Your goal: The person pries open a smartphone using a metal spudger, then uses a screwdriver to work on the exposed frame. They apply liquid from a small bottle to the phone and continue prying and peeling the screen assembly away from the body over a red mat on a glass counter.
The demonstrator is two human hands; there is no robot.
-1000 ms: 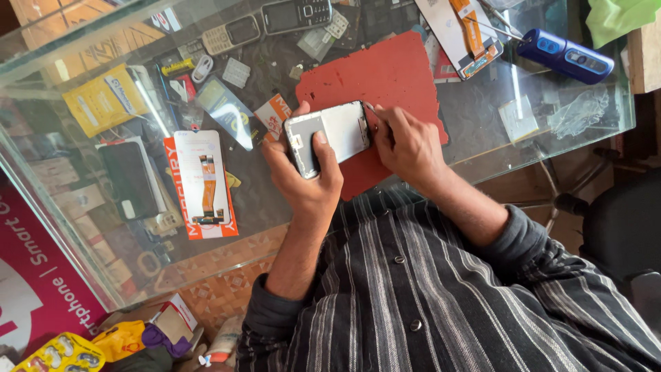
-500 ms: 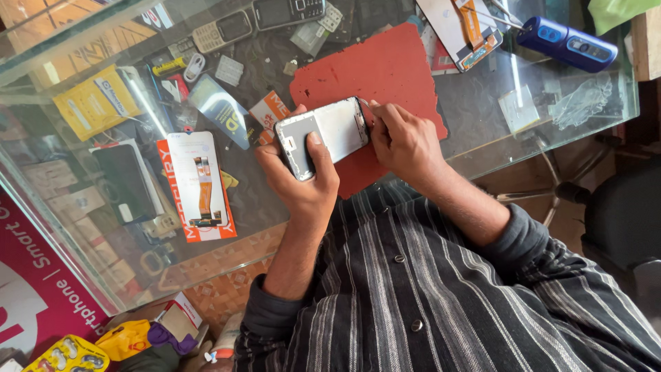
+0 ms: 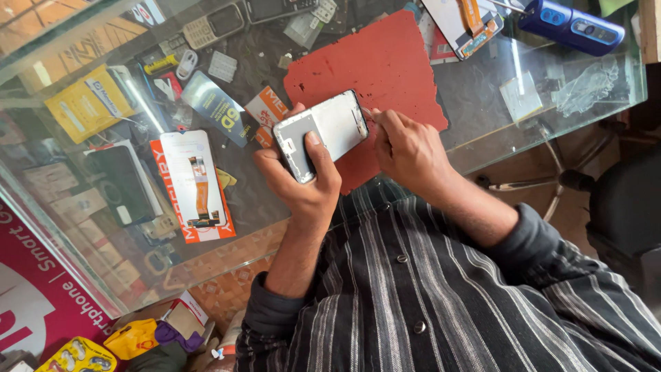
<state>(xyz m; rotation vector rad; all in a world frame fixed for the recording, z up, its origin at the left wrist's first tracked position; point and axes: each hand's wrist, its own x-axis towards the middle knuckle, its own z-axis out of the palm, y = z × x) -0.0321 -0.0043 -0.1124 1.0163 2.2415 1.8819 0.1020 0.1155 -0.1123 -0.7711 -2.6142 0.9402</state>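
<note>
phone frame (image 3: 323, 132) lifted higher | left hand (image 3: 303, 182) grip: 1 | right hand (image 3: 406, 148): touching

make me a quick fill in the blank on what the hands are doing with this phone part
1. The left hand grips a phone frame, its thumb pressed on the ____ inner side.
2. The right hand touches the frame's ____ edge.
3. Below the frame lies a ____ mat on the glass counter.
4. The person wears a ____ shirt.

Missing words: grey; right; red; striped
</note>
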